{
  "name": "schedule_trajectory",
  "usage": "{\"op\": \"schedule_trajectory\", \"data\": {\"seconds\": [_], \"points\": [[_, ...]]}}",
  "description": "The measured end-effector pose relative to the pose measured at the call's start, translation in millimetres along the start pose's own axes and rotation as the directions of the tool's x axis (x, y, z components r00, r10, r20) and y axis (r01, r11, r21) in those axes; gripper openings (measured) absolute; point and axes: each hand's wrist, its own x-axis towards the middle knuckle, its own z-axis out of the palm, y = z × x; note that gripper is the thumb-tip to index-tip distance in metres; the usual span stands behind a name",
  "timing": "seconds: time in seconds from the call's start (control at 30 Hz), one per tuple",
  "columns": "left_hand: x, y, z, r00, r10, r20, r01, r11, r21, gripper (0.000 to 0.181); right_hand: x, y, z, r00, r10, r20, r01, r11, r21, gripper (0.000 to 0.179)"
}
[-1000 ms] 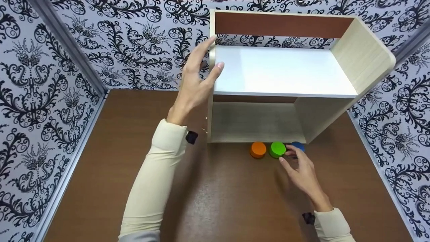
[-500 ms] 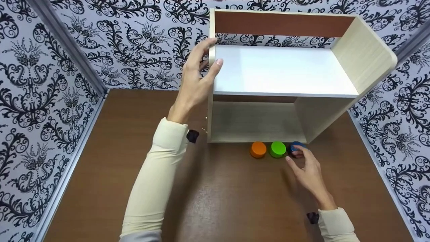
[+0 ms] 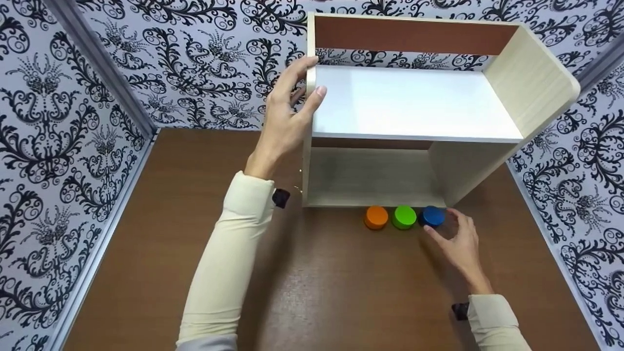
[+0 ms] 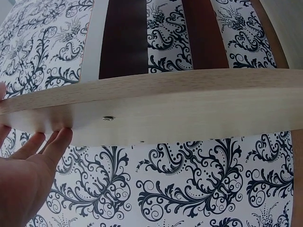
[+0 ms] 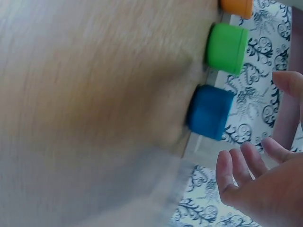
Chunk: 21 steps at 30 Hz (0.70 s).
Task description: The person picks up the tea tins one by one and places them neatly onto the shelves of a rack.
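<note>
My left hand [image 3: 285,119] grips the left side panel [image 4: 199,106] of a small wooden shelf unit [image 3: 534,83], thumb on the inner side and fingertips against the outer face. Along the unit's front lower edge stand an orange cylinder [image 3: 376,217], a green cylinder [image 3: 404,217] and a blue cylinder [image 3: 432,216]. My right hand [image 3: 460,243] is at the right of the blue one, thumb and fingers spread around its near right side. In the right wrist view the fingers [image 5: 225,172] show a gap from the blue cylinder [image 5: 210,112].
The unit has a white middle shelf [image 3: 414,102] and a pale bottom board [image 3: 370,175]. It stands on a brown tabletop [image 3: 331,292], with patterned walls [image 3: 204,73] at the back and both sides.
My right hand has moved right, from beside the green cylinder past the blue one, which now shows fully. My left hand stays at the side panel, its fingers slightly closer around it.
</note>
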Motion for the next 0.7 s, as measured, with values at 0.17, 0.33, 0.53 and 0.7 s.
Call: {"op": "schedule_trajectory", "data": {"seconds": [0.17,0.33,0.53,0.7], "points": [[0.3,0.2,0.3,1.000,0.001,-0.006,-0.002,1.000,-0.022,0.050,7.2,6.1,-0.7,0.997,0.058,0.050,-0.057,0.998,-0.025,0.083],[1.7,0.9,-0.2,1.000,-0.019,0.004,0.019,0.999,-0.026,0.051,13.4,10.5,-1.7,0.993,0.078,0.093,-0.076,0.997,-0.024,0.090],[2.3,1.0,-1.5,1.000,-0.026,0.012,0.026,0.999,-0.020,0.051,19.4,15.7,0.1,0.988,0.070,0.136,-0.069,0.998,-0.014,0.091],[1.7,1.0,-2.2,0.999,-0.035,0.014,0.035,0.999,-0.016,0.051,22.7,19.6,2.4,0.982,0.072,0.174,-0.069,0.997,-0.019,0.093]]}}
